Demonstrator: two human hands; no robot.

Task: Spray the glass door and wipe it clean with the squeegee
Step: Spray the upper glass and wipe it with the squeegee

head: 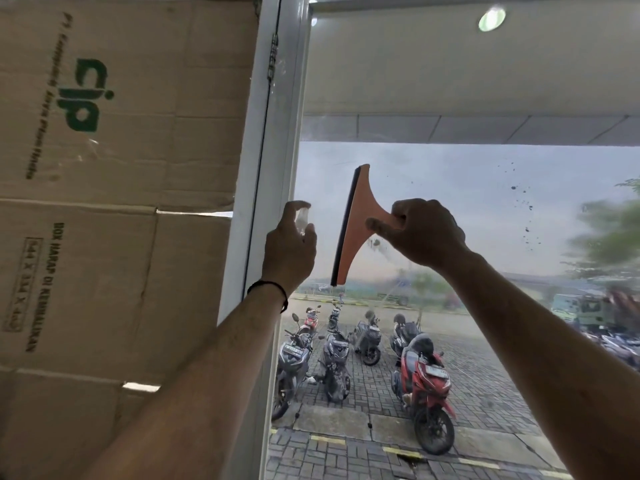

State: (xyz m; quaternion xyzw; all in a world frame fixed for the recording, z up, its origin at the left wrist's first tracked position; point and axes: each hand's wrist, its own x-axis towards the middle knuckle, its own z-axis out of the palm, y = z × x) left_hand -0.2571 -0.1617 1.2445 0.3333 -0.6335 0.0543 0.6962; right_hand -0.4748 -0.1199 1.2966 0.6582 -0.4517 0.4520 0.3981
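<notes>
The glass [485,209] fills the view from 12 round to 5 o'clock, hazed with a film and marked by dark specks at about 2 o'clock and a smudge close beside the squeegee [356,220]. The squeegee is held near the centre by the right hand [424,233], whose fingers are curled tight round the orange handle; its black blade is turned almost upright and faces 9 o'clock, toward the white frame [273,188]. Whether the blade is pressed on the pane or held just off it cannot be told. A small clear bottle [302,221] is gripped in the left hand [290,252] just beside the frame, with a finger apparently laid over its top; no mist can be made out. The wiping step seems to be in hand, on the upper part of the pane, and much of the door looks yet to be cleared. For a clean pass, the whole blade should be laid flat on wet glass, leaned slightly and drawn in one steady stroke with even pressure, each stroke overlapping the one before. The strip along the frame should be taken first, so that no wet margin is left there. The specks at 2 o'clock will likely want fresh spray before they are wiped. Stacked boxes [114,202] stand at 9 o'clock; scooters [332,355] are seen outside at 6.
</notes>
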